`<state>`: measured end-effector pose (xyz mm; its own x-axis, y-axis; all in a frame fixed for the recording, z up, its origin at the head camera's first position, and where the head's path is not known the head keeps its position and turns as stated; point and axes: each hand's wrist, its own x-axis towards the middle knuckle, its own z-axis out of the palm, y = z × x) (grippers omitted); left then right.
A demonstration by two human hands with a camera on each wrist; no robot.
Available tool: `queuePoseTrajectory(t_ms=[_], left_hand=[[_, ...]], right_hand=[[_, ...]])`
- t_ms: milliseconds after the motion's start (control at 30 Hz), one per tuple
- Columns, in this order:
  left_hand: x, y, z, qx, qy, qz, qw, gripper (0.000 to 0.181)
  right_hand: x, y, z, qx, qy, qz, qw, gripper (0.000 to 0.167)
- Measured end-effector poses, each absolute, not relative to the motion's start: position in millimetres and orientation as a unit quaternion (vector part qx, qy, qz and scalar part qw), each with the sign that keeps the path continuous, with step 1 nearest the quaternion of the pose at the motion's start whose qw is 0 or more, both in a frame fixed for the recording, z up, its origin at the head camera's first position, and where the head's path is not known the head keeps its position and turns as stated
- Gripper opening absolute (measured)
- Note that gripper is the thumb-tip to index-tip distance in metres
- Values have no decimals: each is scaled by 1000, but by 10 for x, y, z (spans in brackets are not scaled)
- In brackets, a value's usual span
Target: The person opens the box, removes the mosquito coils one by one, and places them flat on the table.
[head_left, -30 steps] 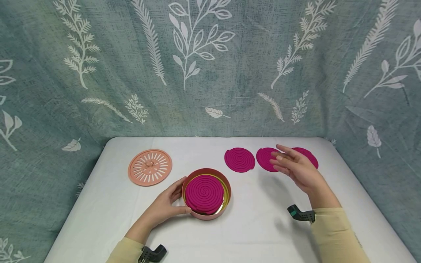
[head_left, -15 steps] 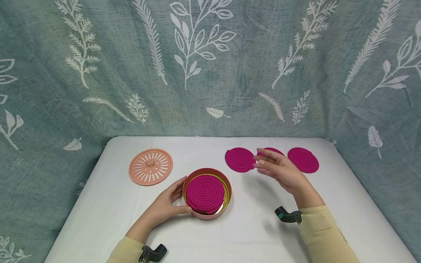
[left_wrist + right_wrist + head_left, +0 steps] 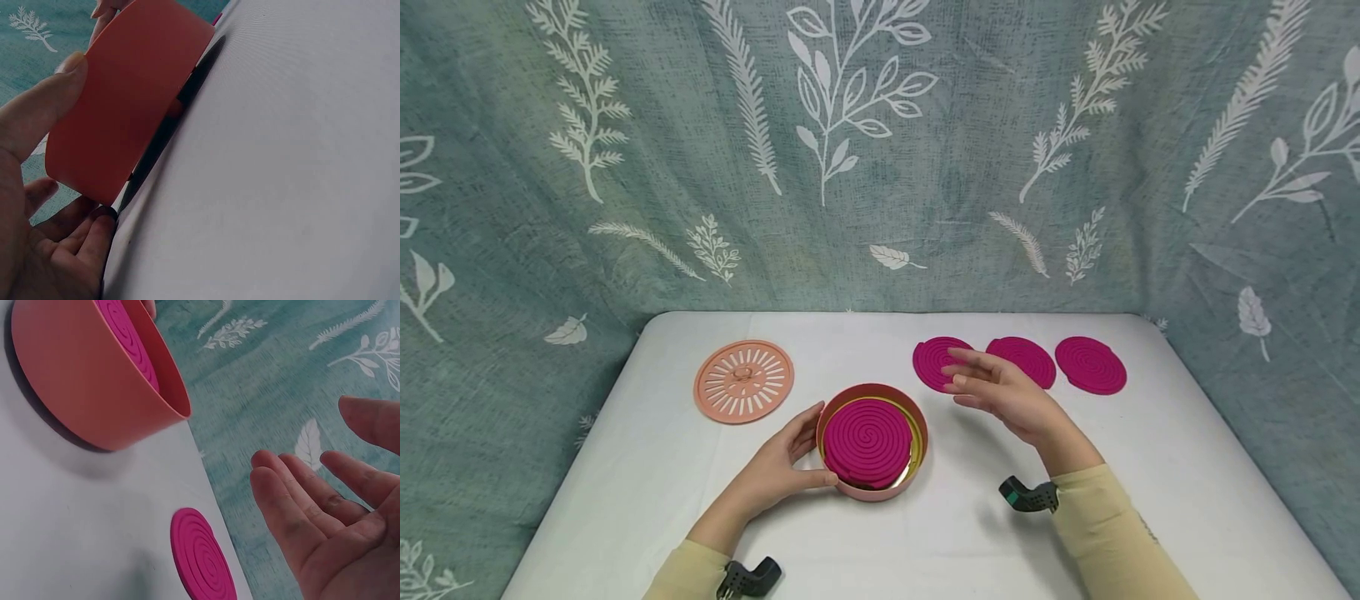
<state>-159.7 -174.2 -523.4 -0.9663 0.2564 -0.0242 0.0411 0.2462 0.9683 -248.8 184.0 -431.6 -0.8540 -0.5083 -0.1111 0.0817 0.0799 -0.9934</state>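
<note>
The left hand (image 3: 778, 468) grips the left side of a round salmon-coloured bowl (image 3: 871, 495), thumb at the front and fingers behind; the left wrist view shows its thumb (image 3: 47, 103) on the bowl's outer wall (image 3: 128, 100). Inside the bowl a magenta spiral disc (image 3: 867, 442) lies over something yellow. The right hand (image 3: 1011, 400), its fingers extended and holding nothing, is above the table and partly covers the leftmost loose magenta disc (image 3: 934, 363). In the right wrist view the right hand (image 3: 337, 512) is relaxed, apart from the bowl (image 3: 81, 381) and a disc (image 3: 201, 556).
Two more magenta discs (image 3: 1026, 360) (image 3: 1090, 365) lie at the back right of the white table (image 3: 850, 558). A slotted salmon lid (image 3: 707, 392) with a small ring handle lies at the back left. A patterned green curtain (image 3: 955, 150) stands behind.
The right hand has moved left, from over the middle and right discs to the leftmost one, uncovering the other two. The left hand and the bowl have stayed in place.
</note>
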Motion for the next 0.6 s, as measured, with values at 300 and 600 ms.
queuePoseTrajectory(t_ms=[300, 600], left_hand=[[-1594, -1735, -5245, 97, 789, 601, 85, 107], [-1615, -1738, -5260, 98, 795, 593, 85, 110]], right_hand=[[-2493, 1665, -4341, -153, 693, -662, 240, 68], [-2521, 1484, -4417, -172, 695, -646, 267, 63]])
